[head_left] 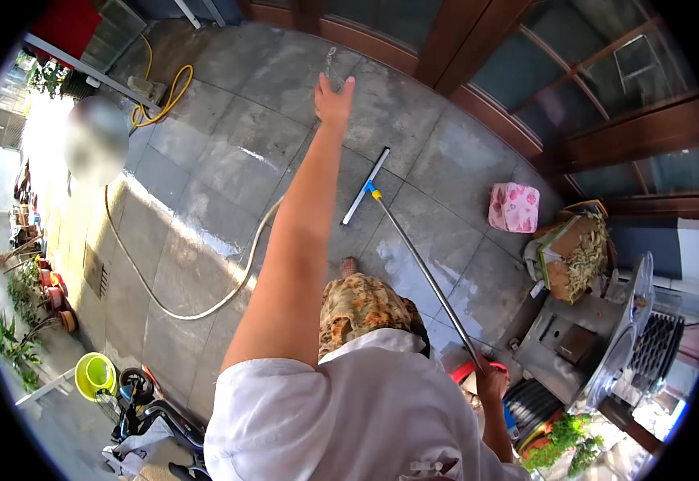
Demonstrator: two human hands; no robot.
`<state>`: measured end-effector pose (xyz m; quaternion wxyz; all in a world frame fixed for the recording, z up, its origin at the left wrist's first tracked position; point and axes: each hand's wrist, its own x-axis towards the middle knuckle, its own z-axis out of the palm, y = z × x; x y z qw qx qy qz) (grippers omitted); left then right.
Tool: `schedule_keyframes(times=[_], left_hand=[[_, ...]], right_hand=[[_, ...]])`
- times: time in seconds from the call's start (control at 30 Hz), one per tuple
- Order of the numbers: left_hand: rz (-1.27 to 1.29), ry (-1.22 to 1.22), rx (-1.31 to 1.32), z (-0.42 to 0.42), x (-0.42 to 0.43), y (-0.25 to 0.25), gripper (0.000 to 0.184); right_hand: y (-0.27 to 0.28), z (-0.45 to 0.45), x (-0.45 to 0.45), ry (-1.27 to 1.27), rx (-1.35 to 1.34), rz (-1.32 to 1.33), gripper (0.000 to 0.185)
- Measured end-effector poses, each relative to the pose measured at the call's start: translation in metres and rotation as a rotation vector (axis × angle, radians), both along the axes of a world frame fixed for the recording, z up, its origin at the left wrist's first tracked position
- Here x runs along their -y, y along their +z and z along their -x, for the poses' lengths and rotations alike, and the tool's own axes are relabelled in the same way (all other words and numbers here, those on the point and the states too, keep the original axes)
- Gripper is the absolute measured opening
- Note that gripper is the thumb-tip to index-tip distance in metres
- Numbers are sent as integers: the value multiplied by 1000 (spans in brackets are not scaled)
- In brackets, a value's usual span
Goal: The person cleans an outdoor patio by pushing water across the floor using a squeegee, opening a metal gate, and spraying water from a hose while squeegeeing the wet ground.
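My left hand (333, 103) is stretched far out in front over the wet tiles, its fingers apart and holding nothing. A small clear streak that looks like water (331, 58) shows just beyond the fingertips. Down at my right side, my right hand (490, 383) is wrapped round the upper pole of a floor squeegee (420, 260). The pole slants forward to a blue and yellow joint, and its long pale blade lies on the floor ahead of my foot (350, 265).
A pale hose (165, 311) curves across the grey tiles (181, 264) at left. A yellow hose (174, 100) lies farther back. Wooden glass doors (478, 104) line the far right. A pink patterned bundle (514, 208), a cardboard box (570, 264) and a yellow-green bucket (95, 375) stand around.
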<state>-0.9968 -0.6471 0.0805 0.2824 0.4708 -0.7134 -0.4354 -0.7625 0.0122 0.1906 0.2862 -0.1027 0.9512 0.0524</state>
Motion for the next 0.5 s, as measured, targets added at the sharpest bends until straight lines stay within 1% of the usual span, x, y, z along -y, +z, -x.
schedule_keyframes(times=[0.03, 0.07, 0.1, 0.17, 0.2, 0.23, 0.27, 0.3, 0.33, 0.4, 0.43, 0.47, 0.5], left_hand=[[64, -74, 36, 4, 4, -11, 79], [-4, -116, 48, 0, -1, -27, 78], [-73, -160, 62, -10, -14, -50, 76], [-195, -222, 252, -40, -50, -104, 68], [-302, -182, 309, -59, -78, -117, 61], [-326, -202, 330, -78, -102, -159, 51], [-593, -147, 349, -97, -131, -142, 40], [-515, -242, 427, -118, -152, -196, 34], [-732, -264, 345, -127, -175, -199, 28], [-930, -269, 178, -134, -216, -210, 19], [-939, -307, 228, -126, -229, -192, 19], [-944, -345, 273, -114, -238, -153, 20], [-947, -383, 323, -103, -248, -128, 22]], right_hand=[[1, -2, -4, -25, -18, 49, 35], [1, -4, -9, -51, -35, 99, 36], [-4, 0, -17, -96, -18, 91, 38], [-2, 17, -13, -124, 4, 74, 38], [-1, 27, -13, -135, 12, 66, 38], [-11, 40, -19, -120, 35, 25, 38], [-17, 55, -21, -105, 39, 61, 39], [-23, 74, -20, -87, 42, 95, 40], [-29, 93, -20, -70, 47, 129, 40], [-50, 141, -13, -24, 70, 193, 42], [-60, 169, -6, 27, 72, 212, 42], [-71, 199, 7, 80, 71, 234, 43], [-78, 229, 29, 99, 77, 195, 43]])
